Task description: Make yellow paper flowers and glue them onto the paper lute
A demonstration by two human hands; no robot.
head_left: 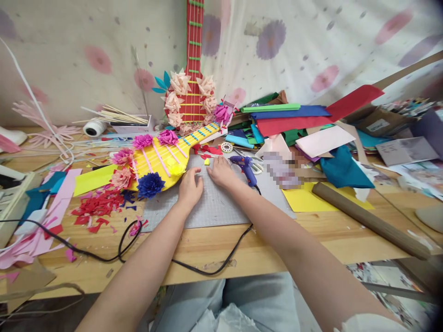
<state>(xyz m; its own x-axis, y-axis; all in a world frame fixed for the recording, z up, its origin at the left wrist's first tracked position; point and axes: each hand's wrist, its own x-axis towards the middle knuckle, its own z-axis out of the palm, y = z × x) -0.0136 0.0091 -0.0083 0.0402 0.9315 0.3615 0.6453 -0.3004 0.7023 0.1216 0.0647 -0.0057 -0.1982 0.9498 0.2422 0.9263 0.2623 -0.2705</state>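
Observation:
My left hand [191, 185] is beside the lower right edge of a yellow paper lute-like instrument [141, 162], its fingers loosely curved and its thumb apart. Whether it touches the edge I cannot tell. Paper flowers trim the instrument, among them a dark blue flower [151, 185] and a yellow flower [176, 167]. My right hand [221, 172] rests on the grey cutting mat [218, 207], fingers extended, with nothing visible in it. A small yellow piece [206, 162] lies by its fingertips. Just right of that hand is a blue glue gun [245, 168].
A red paper instrument [194, 99] with pale flowers stands behind. Coloured paper sheets [294, 122] pile up at the right, near a brown roll [370, 219]. Red scraps [98, 207] lie left. A black cord [207, 272] crosses the table front. A tape roll [226, 147] sits behind my right hand.

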